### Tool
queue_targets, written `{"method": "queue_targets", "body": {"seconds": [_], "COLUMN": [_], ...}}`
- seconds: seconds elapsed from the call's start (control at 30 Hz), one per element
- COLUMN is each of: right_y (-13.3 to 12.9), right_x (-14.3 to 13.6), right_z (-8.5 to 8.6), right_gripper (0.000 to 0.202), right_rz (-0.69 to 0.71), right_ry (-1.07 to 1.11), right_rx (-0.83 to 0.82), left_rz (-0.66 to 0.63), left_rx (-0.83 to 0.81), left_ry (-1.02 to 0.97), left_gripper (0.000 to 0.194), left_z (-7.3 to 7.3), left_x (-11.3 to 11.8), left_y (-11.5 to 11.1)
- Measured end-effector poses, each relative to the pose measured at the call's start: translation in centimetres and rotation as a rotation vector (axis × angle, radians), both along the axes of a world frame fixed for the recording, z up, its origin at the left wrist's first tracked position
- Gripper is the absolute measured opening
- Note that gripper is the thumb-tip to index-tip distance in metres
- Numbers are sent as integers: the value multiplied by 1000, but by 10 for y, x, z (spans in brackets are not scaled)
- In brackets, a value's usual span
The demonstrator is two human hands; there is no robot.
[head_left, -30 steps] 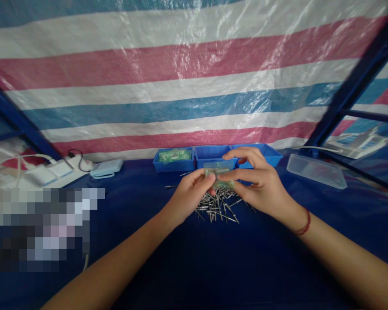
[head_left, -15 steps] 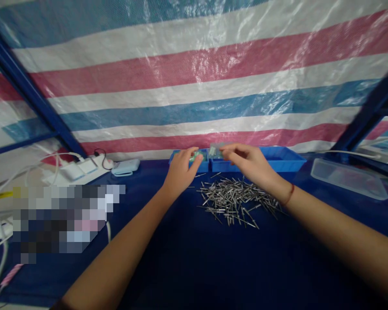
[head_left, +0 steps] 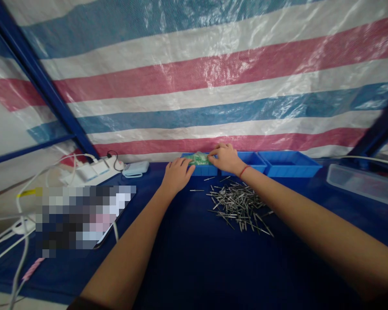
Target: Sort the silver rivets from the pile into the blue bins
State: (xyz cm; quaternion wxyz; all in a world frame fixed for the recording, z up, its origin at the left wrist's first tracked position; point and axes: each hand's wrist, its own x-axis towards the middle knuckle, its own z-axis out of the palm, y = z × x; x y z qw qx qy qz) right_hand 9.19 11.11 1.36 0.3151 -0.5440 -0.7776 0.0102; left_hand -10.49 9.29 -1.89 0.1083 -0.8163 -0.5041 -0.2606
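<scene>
My left hand point(head_left: 177, 173) rests at the near left corner of the left blue bin point(head_left: 205, 171), fingers stretched and thumb apart, holding nothing. A crumpled green-tinted clear plastic bag point(head_left: 199, 159) lies in that bin. My right hand point(head_left: 225, 158) reaches over the middle blue bin point(head_left: 252, 160), its thumb and fingertips closed at the bag's right edge. What is inside the bag is too blurred to tell. Nearer to me, a pile of thin metal blind rivets point(head_left: 237, 204) lies on the dark blue table point(head_left: 187, 258); my right forearm passes over its right side.
A third blue bin point(head_left: 289, 164) stands at the right of the row. Farther right lies a clear plastic lid or tray point(head_left: 364, 185). To the left are a power strip point(head_left: 90, 170), a light blue case point(head_left: 136, 169), a blurred-out device point(head_left: 87, 217) and white cables point(head_left: 26, 241).
My right hand has moved left and down from a clear packet at the middle bin to the bag in the left bin. My left hand has drawn slightly back. The view has shifted.
</scene>
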Motion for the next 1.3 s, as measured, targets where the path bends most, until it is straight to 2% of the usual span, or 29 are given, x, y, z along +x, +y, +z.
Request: {"method": "queue_targets", "body": {"seconds": [0.13, 0.23, 0.33, 0.4, 0.5, 0.57, 0.67, 0.77, 0.9, 1.07, 1.17, 1.3], "right_y": [-19, -53, -94, -117, -138, -144, -142, -134, -122, -109, -106, -106], "right_x": [22, 46, 77, 96, 113, 113, 100, 83, 65, 51, 49, 53], "right_z": [15, 17, 1, -18, -46, -57, -60, -55, -52, -54, -55, -55], "right_gripper": [26, 30, 34, 47, 85, 94, 98, 91, 56, 32, 26, 17], "right_rz": [54, 104, 147, 127, -65, -73, 12, 100, 232, 199, 189, 190], "right_ry": [-16, -18, -47, -118, -249, -281, -258, -186, -39, 67, 112, 172], "right_rx": [26, 10, -27, -71, -209, -283, -290, -223, -90, -20, -2, 17], "left_rz": [-52, -167, -335, -390, -335, -286, -260, -312, -431, -474, -488, -538], "left_rx": [51, 65, 5, -79, -220, -331, -405, -335, -270, -294, -345, -460], "left_ry": [-39, -30, 37, 77, 117, 120, 105, 71, -10, -113, -114, -7], "left_gripper": [37, 34, 29, 40, 61, 72, 74, 67, 47, 35, 45, 82], "left_z": [5, 11, 11, 6, -4, -11, -19, -22, -23, -22, -19, -13], "left_x": [6, 20, 38, 48, 57, 59, 61, 63, 65, 66, 64, 59], "left_y": [-6, -19, -37, -50, -62, -64, -63, -62, -60, -58, -57, -56]}}
